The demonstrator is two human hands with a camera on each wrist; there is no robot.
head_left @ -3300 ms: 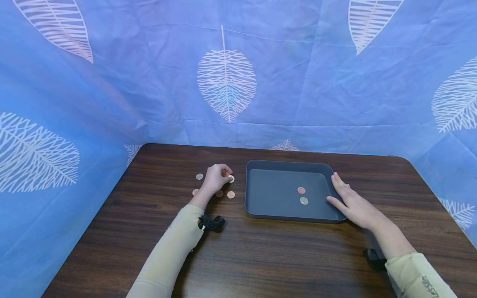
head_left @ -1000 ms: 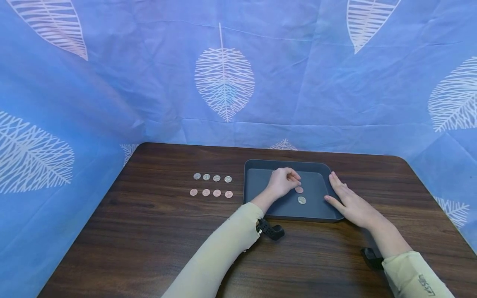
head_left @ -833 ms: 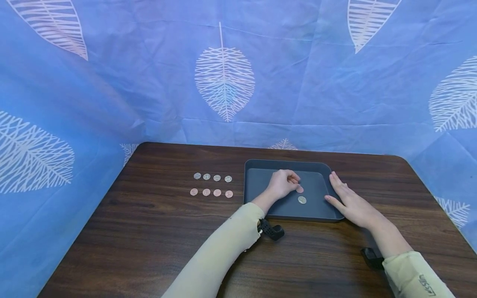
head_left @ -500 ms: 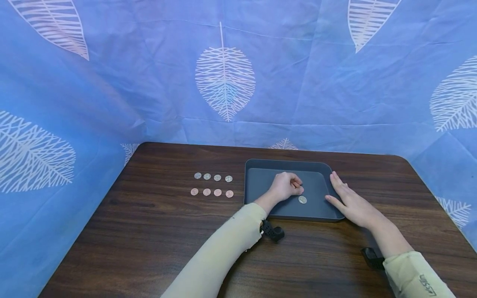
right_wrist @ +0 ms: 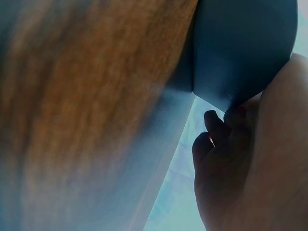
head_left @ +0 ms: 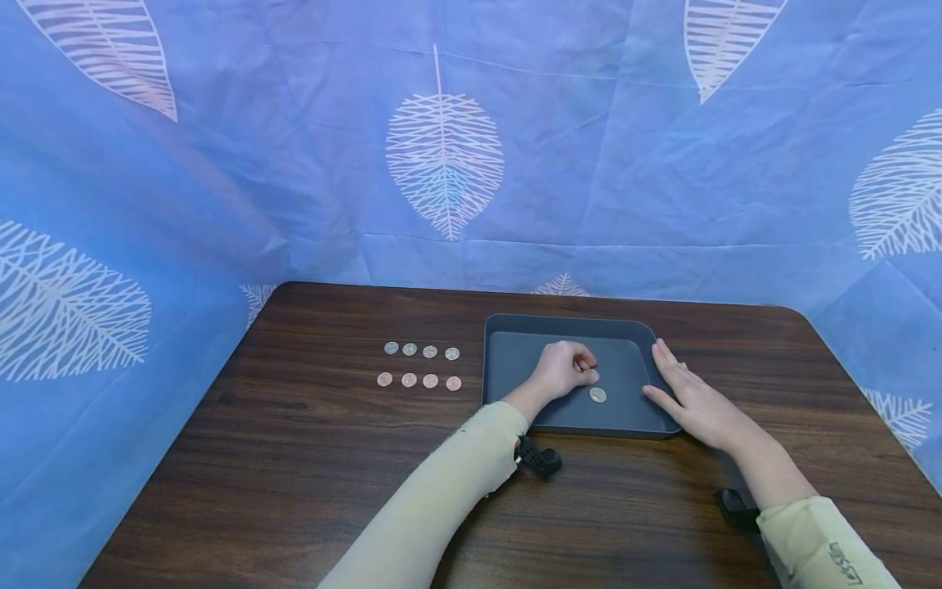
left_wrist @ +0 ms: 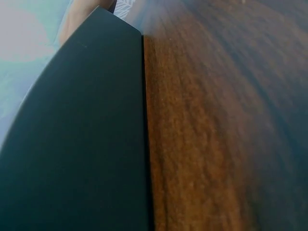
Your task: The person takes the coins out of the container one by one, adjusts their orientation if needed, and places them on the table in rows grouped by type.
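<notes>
In the head view, my left hand (head_left: 562,368) reaches into the dark grey tray (head_left: 508,368). Its thumb and curled fingers pinch at the spot of a copper coin, which they hide. A silver coin (head_left: 598,395) lies on the tray floor just below the fingertips. My right hand (head_left: 695,401) lies with straight fingers against the tray's right end. From the right wrist view, the fingers of that hand (right_wrist: 226,159) touch the tray's outer wall (right_wrist: 245,48). The left wrist view shows the tray's front wall (left_wrist: 91,125), not the left hand's fingertips.
Left of the tray, a row of several silver coins (head_left: 430,352) lies above a row of several copper coins (head_left: 430,380) on the dark wooden table (head_left: 294,458). A blue leaf-patterned cloth (head_left: 309,147) hangs behind the table.
The left hand set a silver coin at the right of the upper row, moved right into the tray and came down over the copper coin, now covered. The right hand stayed at the tray.
</notes>
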